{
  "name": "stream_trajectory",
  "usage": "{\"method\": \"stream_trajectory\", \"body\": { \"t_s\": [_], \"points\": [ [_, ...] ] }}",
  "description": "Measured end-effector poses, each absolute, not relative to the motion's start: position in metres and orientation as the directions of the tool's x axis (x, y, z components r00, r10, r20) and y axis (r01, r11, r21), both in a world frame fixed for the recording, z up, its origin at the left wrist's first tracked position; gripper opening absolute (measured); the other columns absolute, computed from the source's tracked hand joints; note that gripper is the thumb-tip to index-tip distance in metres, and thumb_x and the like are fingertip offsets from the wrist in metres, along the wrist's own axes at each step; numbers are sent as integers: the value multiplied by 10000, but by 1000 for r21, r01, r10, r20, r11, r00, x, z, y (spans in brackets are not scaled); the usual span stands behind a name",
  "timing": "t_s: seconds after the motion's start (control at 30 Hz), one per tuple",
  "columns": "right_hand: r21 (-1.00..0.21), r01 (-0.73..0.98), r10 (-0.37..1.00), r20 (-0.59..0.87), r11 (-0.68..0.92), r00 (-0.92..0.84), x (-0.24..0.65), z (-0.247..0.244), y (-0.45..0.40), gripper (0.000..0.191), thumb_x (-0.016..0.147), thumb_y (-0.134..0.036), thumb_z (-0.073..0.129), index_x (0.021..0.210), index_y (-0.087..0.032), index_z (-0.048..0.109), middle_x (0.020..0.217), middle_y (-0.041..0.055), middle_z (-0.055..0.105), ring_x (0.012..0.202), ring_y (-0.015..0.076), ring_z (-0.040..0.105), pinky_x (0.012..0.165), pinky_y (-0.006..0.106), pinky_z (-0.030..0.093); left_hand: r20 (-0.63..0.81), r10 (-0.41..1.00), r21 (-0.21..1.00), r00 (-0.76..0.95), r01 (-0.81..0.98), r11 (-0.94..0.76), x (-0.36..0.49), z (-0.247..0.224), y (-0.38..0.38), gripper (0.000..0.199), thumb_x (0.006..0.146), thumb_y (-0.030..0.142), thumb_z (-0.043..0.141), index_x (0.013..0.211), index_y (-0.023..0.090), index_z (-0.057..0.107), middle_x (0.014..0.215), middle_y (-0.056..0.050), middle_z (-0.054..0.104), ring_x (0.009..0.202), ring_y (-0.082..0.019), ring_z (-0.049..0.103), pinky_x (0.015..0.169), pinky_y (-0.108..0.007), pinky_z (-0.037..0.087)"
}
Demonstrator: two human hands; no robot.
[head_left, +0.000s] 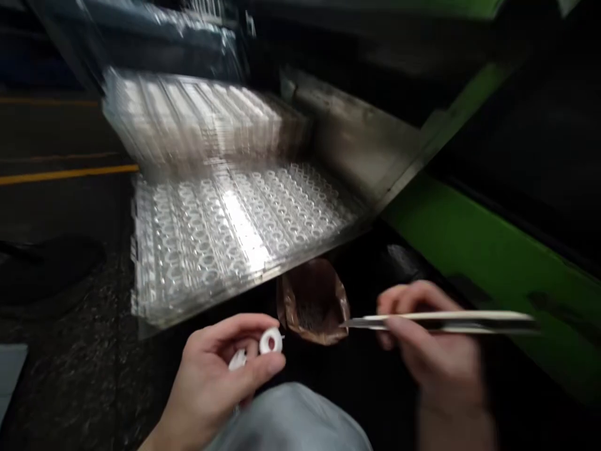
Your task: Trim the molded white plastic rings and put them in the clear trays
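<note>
— What lies nearest?
— A knee (286, 419) in pale grey-blue cloth, smooth and rounded, at the bottom of the view.

— And the left hand (211, 369)?
— Closed on a white ring (271, 341), pinched upright between thumb and forefinger. It is small and thick-walled, with a round hole facing the camera. A second white piece (237, 359) sits in the curled fingers, its shape mostly hidden.

— The right hand (432, 338)?
— Closed around a slim knife (483, 321) with a long cream-and-dark handle. Its narrow metal blade points toward the ring, well apart from it. The hand is blurred.

— What is just beyond them?
— A brown bag (317, 300), its thin, creased, shiny mouth open. The blade tip appears at its right rim; I cannot tell whether they touch.

— Above that?
— A clear plastic tray (282, 238), glossy and rigid-looking, with rows of round pockets and a bright streak of glare. Behind it rises a stack of clear ribbed trays (188, 119), blurred at the edges.

— And around those?
— A dull, scuffed metal panel (361, 131) to the right, smooth green machine framing (469, 238) beyond the right hand, and a yellow line (70, 175) across the dark floor (94, 357) at left
</note>
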State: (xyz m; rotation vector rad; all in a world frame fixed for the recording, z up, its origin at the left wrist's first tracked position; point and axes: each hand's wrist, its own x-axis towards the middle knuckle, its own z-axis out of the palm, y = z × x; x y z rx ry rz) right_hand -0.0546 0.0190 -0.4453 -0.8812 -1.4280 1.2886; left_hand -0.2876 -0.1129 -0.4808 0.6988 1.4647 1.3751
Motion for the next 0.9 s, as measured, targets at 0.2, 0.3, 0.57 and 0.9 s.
{"method": "stream_trajectory", "body": {
  "t_s": [0.2,0.3,0.57,0.9],
  "points": [
    [-968,-74,873,-180,-238,-454,-61,-505,-37,222,937,-385,707,871,-185,637,557,-59,493,423,67,382,382,176,278,141,977,985,-158,124,-122,-281,-508,-97,219,824,298,878,1034,278,817,600,29,608,459,-75,492,440,-180,388],
    [-970,40,756,-212,-239,-619,-67,-497,-34,327,955,-460,702,903,-137,691,586,-33,526,481,64,408,422,173,305,252,965,957,-65,162,-239,-276,-509,-93,263,827,249,886,1075,281,806,767,10,722,567,-77,566,510,-166,440],
    [-927,-21,758,-292,-374,-584,-77,-499,-43,395,907,-500,749,765,-163,599,535,-44,521,430,56,395,389,167,280,134,989,985,-70,-99,-140,-256,-519,-94,391,772,232,931,1137,274,799,679,15,676,481,-65,497,435,-163,424],
    [-749,-258,702,-360,-610,-614,-90,-501,-66,366,945,-507,709,842,-186,565,506,-78,526,311,26,280,323,145,278,9,1000,882,9,-471,-4,-258,-535,-89,319,760,203,921,1059,255,822,962,-59,715,510,-99,596,377,-165,518]
  ]
}}
